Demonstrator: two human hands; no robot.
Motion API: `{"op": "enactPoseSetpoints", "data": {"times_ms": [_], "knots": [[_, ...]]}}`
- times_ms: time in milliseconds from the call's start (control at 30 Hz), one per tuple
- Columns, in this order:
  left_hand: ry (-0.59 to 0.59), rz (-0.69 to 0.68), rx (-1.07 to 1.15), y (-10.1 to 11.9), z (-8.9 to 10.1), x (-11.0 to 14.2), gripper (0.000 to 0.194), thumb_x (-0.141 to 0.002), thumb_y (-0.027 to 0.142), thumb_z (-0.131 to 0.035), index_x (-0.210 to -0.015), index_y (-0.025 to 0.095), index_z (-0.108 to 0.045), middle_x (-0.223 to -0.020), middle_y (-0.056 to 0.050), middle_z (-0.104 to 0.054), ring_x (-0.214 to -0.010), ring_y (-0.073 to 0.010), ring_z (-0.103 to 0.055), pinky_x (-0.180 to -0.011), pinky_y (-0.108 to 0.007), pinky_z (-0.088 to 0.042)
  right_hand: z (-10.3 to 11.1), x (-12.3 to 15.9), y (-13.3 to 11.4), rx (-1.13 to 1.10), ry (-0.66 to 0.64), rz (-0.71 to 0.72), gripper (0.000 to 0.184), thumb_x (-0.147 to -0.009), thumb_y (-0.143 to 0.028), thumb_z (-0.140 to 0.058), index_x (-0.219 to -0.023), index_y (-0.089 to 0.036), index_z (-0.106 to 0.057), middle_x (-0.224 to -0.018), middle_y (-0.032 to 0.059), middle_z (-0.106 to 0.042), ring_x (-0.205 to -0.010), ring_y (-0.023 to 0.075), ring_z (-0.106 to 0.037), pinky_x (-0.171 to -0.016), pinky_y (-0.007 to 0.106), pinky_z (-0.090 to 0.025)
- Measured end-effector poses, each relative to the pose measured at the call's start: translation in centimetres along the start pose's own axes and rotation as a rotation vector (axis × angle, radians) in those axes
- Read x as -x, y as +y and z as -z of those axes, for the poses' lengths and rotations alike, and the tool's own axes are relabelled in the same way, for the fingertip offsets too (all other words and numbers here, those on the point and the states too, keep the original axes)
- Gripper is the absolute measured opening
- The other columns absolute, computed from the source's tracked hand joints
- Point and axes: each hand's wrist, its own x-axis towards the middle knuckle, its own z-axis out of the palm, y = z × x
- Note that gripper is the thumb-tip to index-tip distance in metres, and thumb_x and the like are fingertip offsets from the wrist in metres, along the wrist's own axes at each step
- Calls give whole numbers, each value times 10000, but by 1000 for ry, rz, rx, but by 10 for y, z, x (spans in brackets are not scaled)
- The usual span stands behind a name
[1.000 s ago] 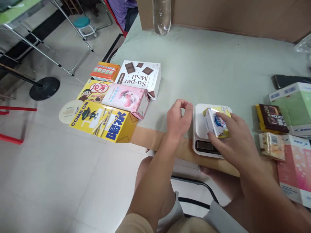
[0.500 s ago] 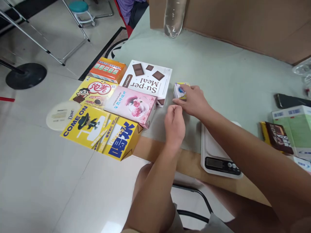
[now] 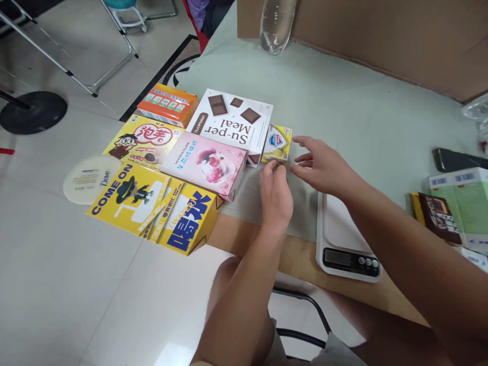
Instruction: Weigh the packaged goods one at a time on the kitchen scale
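Note:
A small yellow and white soap box [image 3: 277, 144] lies flat against the right side of the white "Su-per Meal" box [image 3: 229, 122]. My left hand [image 3: 276, 195] rests at the soap box's near edge, its fingers loosely stretched; whether they touch it I cannot tell. Just right of the soap box, my right hand [image 3: 324, 165] is open, fingers apart and nothing in them. Left of my hands are a pink glass-cup box [image 3: 206, 165], a yellow puff snack box [image 3: 143, 140], an orange pack [image 3: 168, 105] and a yellow "COME ON" box [image 3: 133, 198].
A white kitchen scale [image 3: 348, 244] sits at the table's near edge, under my right forearm. Further right are a phone [image 3: 461, 160], a brown snack packet [image 3: 438, 218] and a green box [image 3: 465, 203]. A clear bottle [image 3: 277, 25] stands by the cardboard wall [image 3: 381, 40]. A round Dove item [image 3: 91, 180] juts past the table's left side.
The soap box has moved left against the white box, a yellow face now showing upward. My right hand has let go and drawn back right. My left fingers have loosened.

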Motion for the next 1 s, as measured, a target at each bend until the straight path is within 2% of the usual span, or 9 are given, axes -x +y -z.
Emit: {"op": "enactPoseSetpoints", "data": {"times_ms": [167,267,400,467,600,700,767,867,1000], "knots": [[-125,37,149,10,-11,12,193,-950,277,-530,-772,207,-556,-775,8,-571,-757,-133,-581,-749,-254,-477,39,107,30,-42,97,183,287,-927,-373,-627,-1172,-259,-723,-1064,59,-783,-899,218,-764,-858,393,-625],[-226,-14,128,9,-27,21,211,-914,251,-572,-712,206,-532,-705,28,-518,-684,-114,-520,-686,-233,-444,56,169,56,-3,161,131,175,-946,-327,-626,-1073,-266,-729,-942,30,-798,-851,199,-767,-764,332,-615],[-337,-125,28,6,-49,49,204,-905,240,-581,-705,208,-556,-696,19,-533,-684,-119,-534,-678,-235,-460,74,223,92,24,383,-42,179,-926,-324,-632,-1057,-248,-729,-958,49,-806,-872,216,-770,-778,351,-624],[-377,-252,-89,8,-60,76,209,-908,219,-580,-700,208,-567,-681,15,-544,-673,-124,-536,-662,-243,-464,84,239,110,51,509,-141,196,-904,-338,-633,-1038,-241,-738,-985,69,-807,-894,236,-768,-810,387,-628],[-517,-698,-157,4,-87,144,176,-914,168,-550,-747,212,-588,-684,9,-603,-651,-133,-566,-622,-268,-458,105,259,149,102,641,-356,276,-849,-348,-611,-1056,-240,-758,-1028,90,-802,-899,268,-756,-836,452,-619],[-749,-620,-293,-16,-118,181,75,-925,191,-559,-910,211,-630,-875,-31,-692,-823,-158,-674,-760,-291,-558,113,270,177,106,656,-472,330,-824,-340,-588,-1086,-237,-760,-1078,102,-794,-951,299,-748,-852,491,-610],[-818,-506,-455,-33,-137,192,190,-928,259,-579,-1093,195,-646,-1130,-101,-691,-1061,-209,-695,-944,-361,-586,116,273,193,97,637,-489,356,-827,-340,-575,-1115,-237,-756,-1138,111,-784,-1018,321,-737,-922,535,-595],[-851,-419,-630,-54,-158,199,386,-929,330,-597,-1292,198,-604,-1370,-153,-573,-1267,-270,-634,-1096,-457,-548,117,275,208,41,589,-473,353,-848,-349,-563,-1128,-239,-748,-1177,122,-773,-1051,330,-723,-966,558,-583],[-804,-498,-666,-65,-173,201,433,-924,319,-621,-1342,217,-579,-1442,-157,-485,-1379,-295,-567,-1179,-501,-501,123,274,216,-8,627,-498,319,-844,-338,-582,-1108,-254,-740,-1160,111,-770,-1038,326,-713,-948,551,-592]]}}
